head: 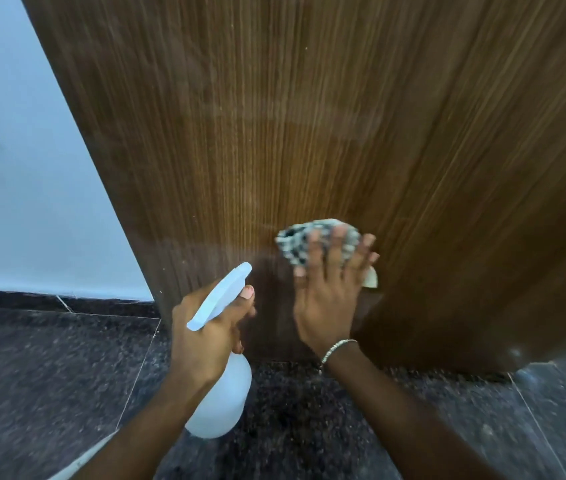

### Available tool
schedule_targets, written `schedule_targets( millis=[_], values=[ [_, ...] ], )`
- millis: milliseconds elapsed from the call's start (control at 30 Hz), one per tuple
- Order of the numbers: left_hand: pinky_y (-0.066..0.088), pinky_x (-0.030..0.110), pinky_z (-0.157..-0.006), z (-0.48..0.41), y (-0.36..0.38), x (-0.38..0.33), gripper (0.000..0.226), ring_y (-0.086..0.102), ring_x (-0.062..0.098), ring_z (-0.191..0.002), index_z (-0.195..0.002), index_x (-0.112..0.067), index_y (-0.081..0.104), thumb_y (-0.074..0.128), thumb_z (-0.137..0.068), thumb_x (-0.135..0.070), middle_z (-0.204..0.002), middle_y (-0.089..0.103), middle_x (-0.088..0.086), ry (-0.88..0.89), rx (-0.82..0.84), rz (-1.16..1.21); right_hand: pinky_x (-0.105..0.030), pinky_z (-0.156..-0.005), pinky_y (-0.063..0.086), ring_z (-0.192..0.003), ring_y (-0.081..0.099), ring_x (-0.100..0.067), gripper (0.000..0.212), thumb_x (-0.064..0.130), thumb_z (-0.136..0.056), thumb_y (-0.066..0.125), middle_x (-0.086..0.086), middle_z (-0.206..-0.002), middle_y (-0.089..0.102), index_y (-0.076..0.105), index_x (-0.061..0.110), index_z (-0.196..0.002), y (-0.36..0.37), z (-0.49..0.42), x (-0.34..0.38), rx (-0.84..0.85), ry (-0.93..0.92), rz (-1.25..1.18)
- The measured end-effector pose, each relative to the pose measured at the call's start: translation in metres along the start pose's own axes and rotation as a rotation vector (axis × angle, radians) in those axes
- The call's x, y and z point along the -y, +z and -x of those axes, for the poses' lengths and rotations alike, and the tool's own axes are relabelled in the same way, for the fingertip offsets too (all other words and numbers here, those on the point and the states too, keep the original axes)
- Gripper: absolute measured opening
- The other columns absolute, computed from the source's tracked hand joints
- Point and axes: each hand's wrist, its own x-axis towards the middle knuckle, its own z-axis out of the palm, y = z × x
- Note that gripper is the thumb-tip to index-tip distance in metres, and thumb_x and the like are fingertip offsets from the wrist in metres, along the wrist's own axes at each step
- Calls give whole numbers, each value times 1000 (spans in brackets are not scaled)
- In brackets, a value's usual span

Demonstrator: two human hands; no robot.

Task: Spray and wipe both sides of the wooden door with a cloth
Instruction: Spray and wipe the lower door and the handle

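Counting what lies before you gives one brown wood-grain door, one crumpled black-and-white patterned cloth, one translucent white plastic spray bottle and your two bare hands. Your right hand lies flat against the lower part of the door face, its fingers straight and spread apart, pressing the cloth onto the wood; the cloth bunches out above the fingertips and a pale corner of it shows at the hand's right side. A single thin silver bracelet circles that wrist. Your left hand grips the neck of the spray bottle, fingers curled tight round it and the thumb along the trigger head, whose nozzle points up toward the door just left of the cloth; the bottle's body hangs below the hand, over the floor. The door's left edge runs down at a slant to the floor close beside the bottle hand, and its bottom edge sits just above the floor beneath your right wrist. Wood stretches wide above and to the right of the cloth. Left of the door edge stands a plain pale blue wall with a dark skirting strip at its foot, and a dark speckled stone-tiled floor with thin pale joints spreads beneath both arms.
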Motion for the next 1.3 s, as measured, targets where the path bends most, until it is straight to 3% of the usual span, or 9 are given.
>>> schedule_targets(
  millis=[233, 467, 600, 700, 833, 933, 1100, 1200, 1300],
  values=[
    [49, 28, -43, -10, -16, 8, 22, 58, 21, -42, -107, -13, 72, 72, -86, -20, -83, 76, 3, -17, -77, -13, -52, -128, 3, -160, 4, -30, 58, 31, -108, 42, 3, -173, 6, 22, 36, -163, 8, -14, 2, 13, -414, 144],
    [53, 16, -53, -18, -29, 4, 25, 69, 21, -73, -108, -25, 67, 72, -84, -28, -95, 72, -3, -60, -147, 32, -61, -125, 1, -159, 0, -33, 62, 37, -107, 40, 0, -173, 7, 17, 35, -164, -39, 16, -104, 97, -376, 348],
    [51, 13, -53, -21, -33, 3, 29, 68, 21, -78, -111, -25, 66, 73, -83, -30, -99, 71, -2, -70, -178, 42, -62, -125, 2, -157, -6, -42, 66, 32, -103, 38, -1, -174, 1, 13, 36, -164, -37, 4, -78, 167, -368, 336],
    [49, 10, -51, -22, -36, 2, 27, 68, 21, -76, -110, -19, 68, 72, -85, -27, -98, 72, 2, -50, -205, 61, -60, -126, 0, -158, -3, -41, 70, 27, -100, 40, -3, -173, 6, 16, 35, -165, -23, -19, -38, 168, -551, 366],
    [56, 29, -55, -26, -45, 3, 23, 66, 27, -67, -108, -18, 71, 73, -86, -25, -89, 73, 8, -27, -235, 83, -55, -127, -8, -159, 0, -36, 75, 19, -98, 43, -6, -172, 10, 13, 26, -166, 5, -57, 44, 160, -896, 390],
    [59, 44, -79, -29, -52, 7, 16, 69, 27, -85, -102, -33, 69, 74, -87, -27, -98, 74, 2, -10, -254, 40, -54, -127, -9, -159, 1, -32, 72, 16, -101, 41, -5, -173, 10, 11, 23, -166, 15, -67, 75, 155, -946, 398],
    [59, 46, -69, -26, -71, 3, 9, 67, 30, -73, -94, -36, 70, 73, -88, -28, -85, 73, 1, -46, -289, 34, -51, -127, 5, -159, 12, -27, 76, 13, -95, 42, -4, -172, 16, 17, 29, -165, -12, -56, 12, 127, -1042, 519],
    [54, 36, -56, -18, -85, 1, 5, 65, 34, -66, -94, -26, 72, 71, -89, -24, -84, 73, 8, -93, -262, 74, -53, -128, -1, -159, 5, -31, 75, 19, -96, 40, -5, -173, 13, 14, 28, -166, -48, -47, -51, 218, -1103, 654],
    [57, 41, -61, -13, -94, 1, 5, 68, 36, -72, -93, -24, 72, 72, -88, -23, -84, 73, 9, -113, -256, 64, -52, -128, -6, -160, 3, -29, 65, 17, -103, 21, -3, -173, 9, 9, 27, -166, -71, -52, -71, 328, -1109, 713]
  ],
)
